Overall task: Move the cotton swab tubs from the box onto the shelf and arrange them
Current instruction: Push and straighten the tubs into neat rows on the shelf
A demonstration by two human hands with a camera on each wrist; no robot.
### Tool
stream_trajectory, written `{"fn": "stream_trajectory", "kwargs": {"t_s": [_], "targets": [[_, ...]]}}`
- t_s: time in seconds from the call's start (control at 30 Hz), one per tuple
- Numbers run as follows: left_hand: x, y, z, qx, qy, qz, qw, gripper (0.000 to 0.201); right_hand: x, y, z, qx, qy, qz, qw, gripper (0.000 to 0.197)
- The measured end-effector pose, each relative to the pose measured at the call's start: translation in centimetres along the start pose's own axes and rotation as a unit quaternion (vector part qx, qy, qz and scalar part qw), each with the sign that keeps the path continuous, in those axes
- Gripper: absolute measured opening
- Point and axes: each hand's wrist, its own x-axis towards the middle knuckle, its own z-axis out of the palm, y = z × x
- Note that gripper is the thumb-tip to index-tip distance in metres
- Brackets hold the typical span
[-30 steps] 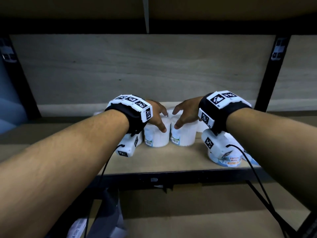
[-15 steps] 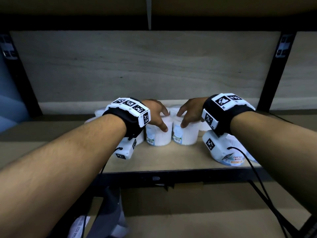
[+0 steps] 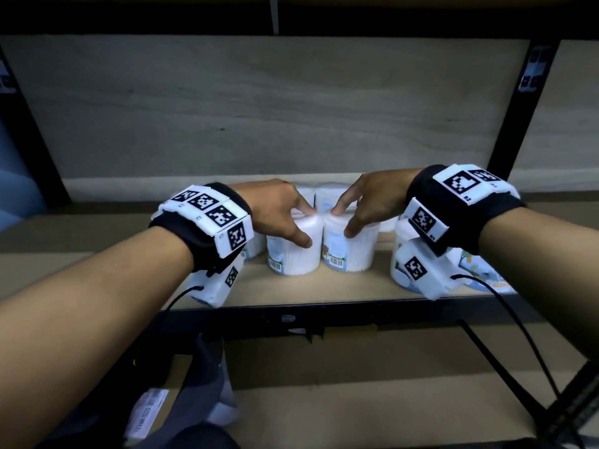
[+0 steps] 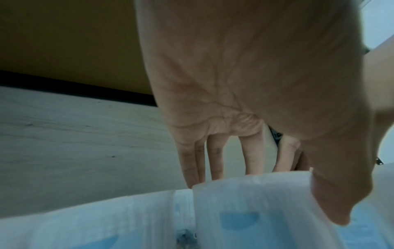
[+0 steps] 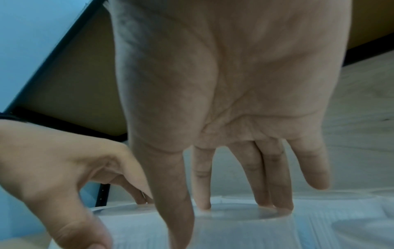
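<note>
Two white cotton swab tubs stand side by side on the wooden shelf (image 3: pixel 291 291). My left hand (image 3: pixel 291 222) grips the left tub (image 3: pixel 293 259) from above, thumb on its front, fingers over the lid. My right hand (image 3: pixel 348 222) holds the right tub (image 3: pixel 351 254) the same way. In the left wrist view the fingers (image 4: pixel 213 165) reach behind the tub (image 4: pixel 255 210). The right wrist view shows fingertips (image 5: pixel 275 198) resting on the clear lid (image 5: pixel 241 214). More tubs (image 3: pixel 327 197) stand behind, and one tub (image 3: pixel 400 270) sits partly hidden under my right wrist.
A pale back panel (image 3: pixel 291 108) closes the shelf, with black uprights (image 3: pixel 509 124) at the sides and another board close overhead. Black cables (image 3: pixel 518 338) hang from my wrists. Below the shelf lie a cardboard surface (image 3: pixel 356 416) and grey packaging (image 3: pixel 207 384).
Both hands keep their hold on the two tubs. The pair now sits slightly nearer the shelf's front edge, and more of the rear tubs shows.
</note>
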Motion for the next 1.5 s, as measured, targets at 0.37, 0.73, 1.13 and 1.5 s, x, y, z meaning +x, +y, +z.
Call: {"fn": "stream_trajectory", "kwargs": {"t_s": [0.37,0.73,1.13,1.5], "targets": [[-2.9,0.8,0.2,-0.008,0.003,0.003,1.000,0.070,-2.8,0.3,0.2,-0.018,-0.010,-0.025,0.999,0.051],[-4.6,1.8,0.0,0.004,0.007,0.032,0.999,0.069,-4.9,0.0,-0.2,-0.007,-0.027,-0.019,0.999,0.051],[-3.5,2.5,-3.0,0.012,-0.133,0.009,0.991,0.096,-3.0,-1.5,-2.7,0.057,-0.071,0.105,0.990,0.090],[-1.2,3.7,-5.2,-0.016,-0.197,-0.029,0.980,0.074,-2.5,-3.2,-2.3,-0.016,-0.095,0.134,0.986,0.073]]}}
